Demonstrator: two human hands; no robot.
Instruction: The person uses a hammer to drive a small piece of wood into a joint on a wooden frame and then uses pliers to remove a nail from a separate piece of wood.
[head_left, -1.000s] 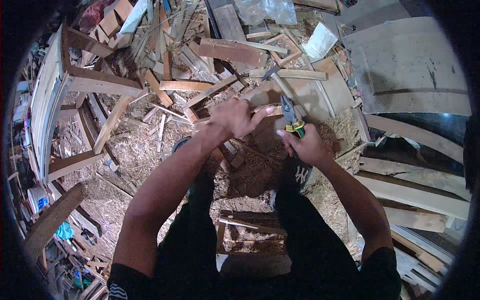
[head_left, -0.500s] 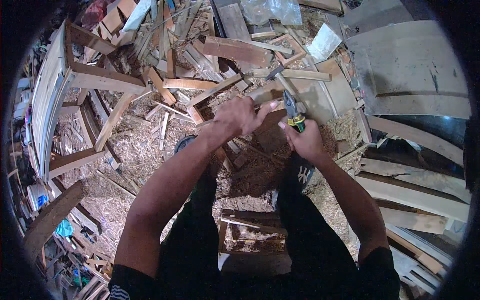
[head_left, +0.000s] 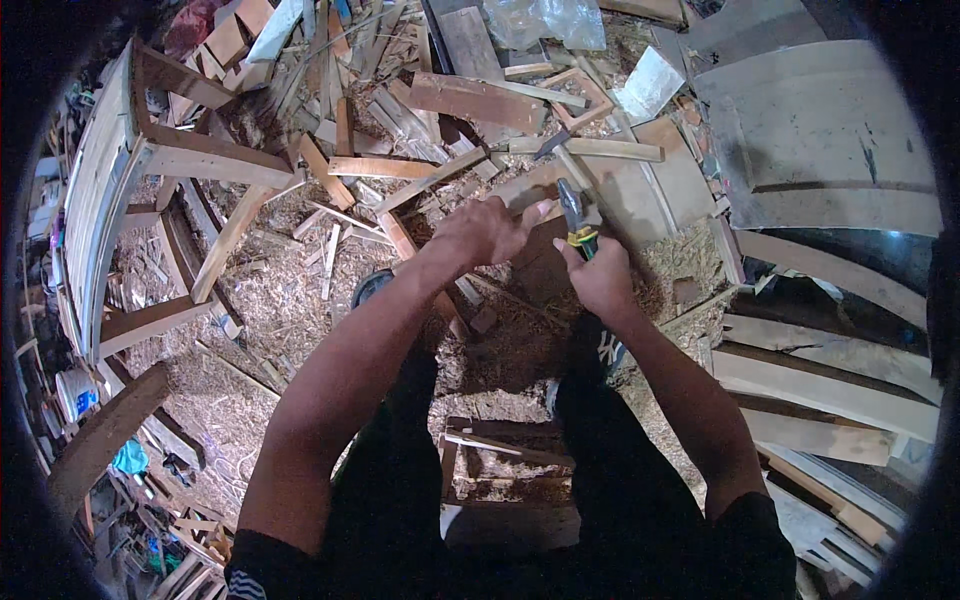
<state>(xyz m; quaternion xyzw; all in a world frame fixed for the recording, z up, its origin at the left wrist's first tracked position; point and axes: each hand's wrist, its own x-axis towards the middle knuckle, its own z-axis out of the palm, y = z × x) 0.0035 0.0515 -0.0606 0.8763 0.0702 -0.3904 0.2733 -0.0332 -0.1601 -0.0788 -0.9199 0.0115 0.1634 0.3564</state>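
Note:
A pair of pliers (head_left: 581,237) with yellow, green and black grips is in my right hand (head_left: 604,277), its fingers closed round the handles. The metal jaws point away from me, over the end of a short wooden piece (head_left: 550,216). My left hand (head_left: 484,232) is closed on that piece, with its thumb stretched along it toward the jaws. Most of the wood is hidden under my left fingers. Whether the jaws are gripping anything is too small to tell. Just beyond lies a hammer (head_left: 552,145) among the wood.
Wood offcuts and shavings cover the ground. A wooden frame (head_left: 215,155) stands at the left, while a large panel (head_left: 820,130) and several curved boards (head_left: 830,390) lie at the right. Clear plastic (head_left: 550,22) is at the far side. Between my legs sits a low wooden frame (head_left: 510,520).
The pliers have turned more upright and narrower in view, their jaws shifting slightly left toward my left thumb. My right hand has tilted with them; my left hand has barely moved.

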